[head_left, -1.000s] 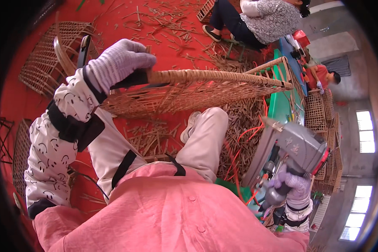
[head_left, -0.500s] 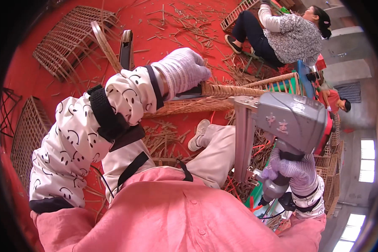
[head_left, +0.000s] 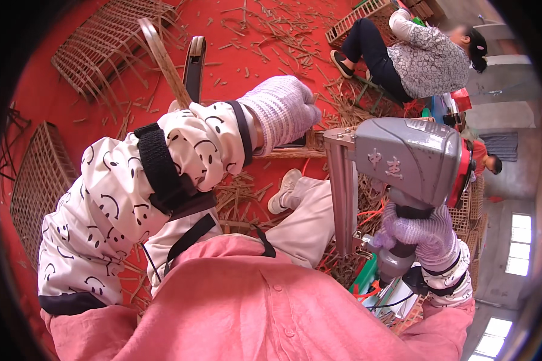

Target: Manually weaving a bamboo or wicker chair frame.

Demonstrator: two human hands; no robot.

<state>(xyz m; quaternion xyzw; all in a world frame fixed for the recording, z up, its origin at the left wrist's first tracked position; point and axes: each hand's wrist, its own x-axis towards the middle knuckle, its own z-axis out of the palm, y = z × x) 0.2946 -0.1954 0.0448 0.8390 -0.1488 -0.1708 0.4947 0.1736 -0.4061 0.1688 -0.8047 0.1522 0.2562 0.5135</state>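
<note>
head view: right hand (head_left: 424,231) fingers wrapped around nail gun (head_left: 403,162).

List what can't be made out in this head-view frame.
- Left hand, lilac knitted glove: its fingertips and the woven wicker panel under them are hidden by the glove and the grey nail gun.
- Right hand: trigger finger hidden behind the gun's handle.
- Gun's nose: tip lost against the pale trouser leg.
</note>
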